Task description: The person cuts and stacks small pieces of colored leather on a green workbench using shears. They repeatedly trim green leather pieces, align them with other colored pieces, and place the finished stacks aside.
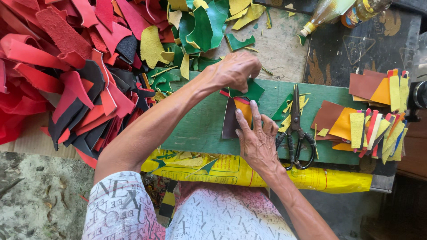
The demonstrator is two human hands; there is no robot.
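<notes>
Closest to the person, a yellow plastic sack (249,171) hangs over the near edge of the green board (195,129) that serves as the tabletop. On it, the right hand (255,140) lies flat, fingers (254,114) stretched forward and pressed down on a small stack of leather pieces (235,116): a dark brown strip with an orange piece on top. The strip's long axis runs away from the person, tilting slightly right at its far end. Just beyond, the left hand (233,70) curls over the stack's far end, fingertips pinching a green scrap (253,91) and a thin red edge against it. Black-handled scissors (296,129) lie closed just right of the right hand, blades pointing away. Further right sit layered finished stacks (369,120) of brown, orange, yellow and red. To the left sprawls a heap of red and black offcuts (66,66), with green and yellow scraps (195,31) beyond. Farthest off, a bottle (327,13) of yellowish liquid lies on its side, cap pointing left.
</notes>
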